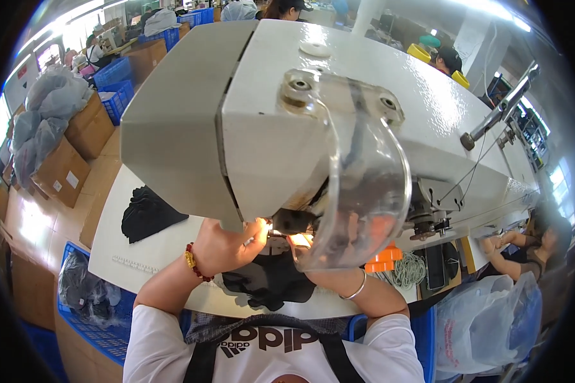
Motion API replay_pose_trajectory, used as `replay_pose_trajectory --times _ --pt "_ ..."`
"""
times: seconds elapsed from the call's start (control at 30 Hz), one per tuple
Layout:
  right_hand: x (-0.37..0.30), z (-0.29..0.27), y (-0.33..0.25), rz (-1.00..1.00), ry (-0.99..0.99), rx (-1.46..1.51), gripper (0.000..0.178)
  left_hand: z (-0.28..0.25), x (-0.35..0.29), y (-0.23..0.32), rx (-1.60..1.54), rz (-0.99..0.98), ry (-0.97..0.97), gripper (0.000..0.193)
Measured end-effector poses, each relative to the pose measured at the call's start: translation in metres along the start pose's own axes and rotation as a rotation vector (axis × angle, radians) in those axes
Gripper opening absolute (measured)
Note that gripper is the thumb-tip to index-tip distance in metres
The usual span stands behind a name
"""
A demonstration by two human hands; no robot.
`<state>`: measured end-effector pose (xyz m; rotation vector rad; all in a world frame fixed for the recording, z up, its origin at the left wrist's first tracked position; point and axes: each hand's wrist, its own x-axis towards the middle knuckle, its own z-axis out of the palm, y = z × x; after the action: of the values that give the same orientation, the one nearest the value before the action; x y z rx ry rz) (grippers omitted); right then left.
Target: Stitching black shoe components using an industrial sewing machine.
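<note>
A large white sewing machine [364, 127] fills the middle of the view, its head above both my hands. My left hand [233, 246] is by the lit needle area, fingers bent together beside the black fabric [268, 281]; the machine head partly covers the fingertips. The fabric lies on the white table, its near edge wavy. My right hand [329, 255] is on the other side of the needle area, behind a clear curved plastic guard [374, 191], and its fingers are mostly hidden. A fanned stack of black fabric pieces [148, 214] lies left of the machine.
Right of my hands are an orange object [384, 257], a coil of pale cord [407, 269] and a dark phone-like slab [434, 267]. A blue basket [108, 329] stands at left, a clear plastic bag [485, 325] at right. Cartons [61, 169] and other people are beyond.
</note>
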<state>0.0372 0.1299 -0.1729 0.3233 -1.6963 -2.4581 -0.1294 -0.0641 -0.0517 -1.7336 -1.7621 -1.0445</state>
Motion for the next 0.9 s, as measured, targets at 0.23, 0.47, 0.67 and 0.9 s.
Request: replay_pose_trajectory --times 0.23,0.47,0.67,0.9 --pt "0.001 0.008 0.073 0.822 0.405 1.587 0.021 0.015 -0.023 -0.021 -0.191 -0.211 -0.016 0.018" --pt "-0.032 0.021 0.122 1.002 0.566 1.837 0.014 0.062 -0.038 -0.094 -1.390 -0.865 0.212 0.048" --pt "-0.071 0.034 0.164 1.075 0.359 1.867 0.011 0.089 -0.040 -0.118 -1.274 -0.354 -0.155 0.036" --pt "-0.081 -0.010 0.071 0.747 -0.357 1.997 0.033 0.020 -0.047 -0.108 -1.067 -0.675 0.200 0.015"
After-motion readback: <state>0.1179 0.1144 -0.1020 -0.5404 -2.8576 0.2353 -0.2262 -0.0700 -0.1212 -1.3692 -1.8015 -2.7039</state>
